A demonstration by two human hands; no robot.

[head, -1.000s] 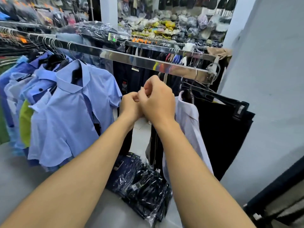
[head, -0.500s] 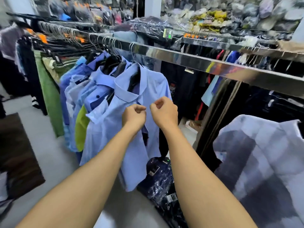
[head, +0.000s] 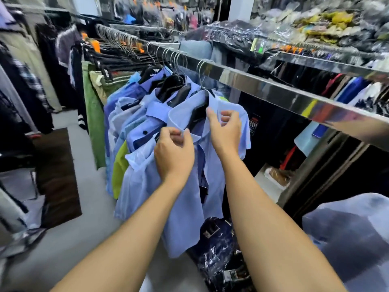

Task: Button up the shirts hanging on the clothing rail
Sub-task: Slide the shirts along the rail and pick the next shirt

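Head view, both bare forearms enter from 6 o'clock and converge on the front light blue shirt (head: 210,165), which hangs from a black hanger (head: 197,114) on the chrome clothing rail (head: 273,91) running from 10 o'clock down to 3 o'clock. Left hand (head: 174,152) sits at centre, slightly toward 9 o'clock: fingers curled, pinching the left collar point and the top of that front edge. Right hand (head: 226,131), toward 1 o'clock of the left, has its thumb up along the collar beside the hanger and the fingers bent over the right collar and shoulder fabric, gripping it. Judgement: the two holds draw the collar halves toward each other so the top button can be lined up with its hole; working at the neck first would keep the placket straight for the lower buttons. The front is open below the hands, a dark lining strip showing down the gap, so buttoning of this shirt is not yet started. More blue shirts (head: 134,123) crowd behind it toward 9 o'clock, closure state unreadable. Hidden or unclear: no button or buttonhole on the front shirt can be made out, as the hands cover the neck; fingertips of both hands are behind cloth. A pale shirt (head: 347,228) at 4 o'clock is cropped by the frame edge. Bagged dark garments (head: 219,249) lie on the floor at 6 o'clock. Background is motion-blurred.
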